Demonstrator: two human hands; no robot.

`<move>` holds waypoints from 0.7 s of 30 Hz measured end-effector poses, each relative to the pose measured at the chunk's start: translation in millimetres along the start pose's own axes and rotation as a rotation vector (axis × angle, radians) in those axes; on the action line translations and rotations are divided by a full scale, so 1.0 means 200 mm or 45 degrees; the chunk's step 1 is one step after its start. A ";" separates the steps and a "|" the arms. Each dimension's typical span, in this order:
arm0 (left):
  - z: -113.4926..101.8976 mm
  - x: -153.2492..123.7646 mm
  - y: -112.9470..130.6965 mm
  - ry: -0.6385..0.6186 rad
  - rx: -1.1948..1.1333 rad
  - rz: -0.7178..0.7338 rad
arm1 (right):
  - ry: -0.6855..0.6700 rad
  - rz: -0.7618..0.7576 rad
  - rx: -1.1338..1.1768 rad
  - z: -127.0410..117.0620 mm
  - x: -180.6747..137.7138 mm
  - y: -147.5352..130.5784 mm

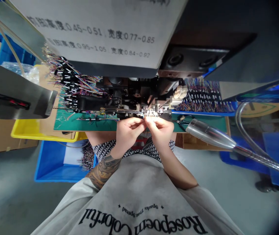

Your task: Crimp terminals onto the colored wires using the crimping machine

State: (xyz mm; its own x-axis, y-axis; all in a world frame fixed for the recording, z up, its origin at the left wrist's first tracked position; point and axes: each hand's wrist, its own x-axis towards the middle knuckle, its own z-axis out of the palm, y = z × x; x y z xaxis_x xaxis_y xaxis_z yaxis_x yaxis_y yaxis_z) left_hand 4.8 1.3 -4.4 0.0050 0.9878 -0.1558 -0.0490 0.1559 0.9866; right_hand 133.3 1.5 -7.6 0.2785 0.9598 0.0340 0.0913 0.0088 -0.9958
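Note:
My left hand (129,133) and my right hand (161,132) meet at the front of a crimping machine (129,88). Fingertips of both are pinched together, almost touching, right under the lit crimping area (151,109). Thin wire ends (143,114) poke up from between the fingers toward the metal tooling; how many there are is too small to tell. From the left, a strip of metal terminals (127,111) runs into the machine. Loose wires (97,118) with black sleeves lie on the green mat (67,123), left of my left hand.
Bundles of coloured wires (73,78) are heaped at the left, and more wires (203,98) fill a blue tray at the right. A metal gooseneck lamp (210,134) reaches in from the right. Yellow (43,130) and blue bins (48,163) stand at lower left.

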 end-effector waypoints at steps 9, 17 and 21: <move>0.01 -0.01 0.01 -0.013 -0.041 0.015 | 0.045 0.011 0.018 0.01 0.02 0.01; 0.00 -0.01 0.01 0.033 0.041 0.061 | 0.064 0.031 -0.029 0.02 0.02 0.01; 0.00 -0.01 0.00 0.024 0.029 0.069 | 0.080 0.036 -0.001 0.02 0.02 0.00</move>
State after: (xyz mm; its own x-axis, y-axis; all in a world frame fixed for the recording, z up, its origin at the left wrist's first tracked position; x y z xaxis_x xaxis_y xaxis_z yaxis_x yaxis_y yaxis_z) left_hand 3.9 0.4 -3.6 -0.0156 0.9946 -0.1029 -0.0263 0.1025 0.9944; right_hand 130.1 6.6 -8.5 0.3408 0.9401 0.0111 0.0832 -0.0184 -0.9964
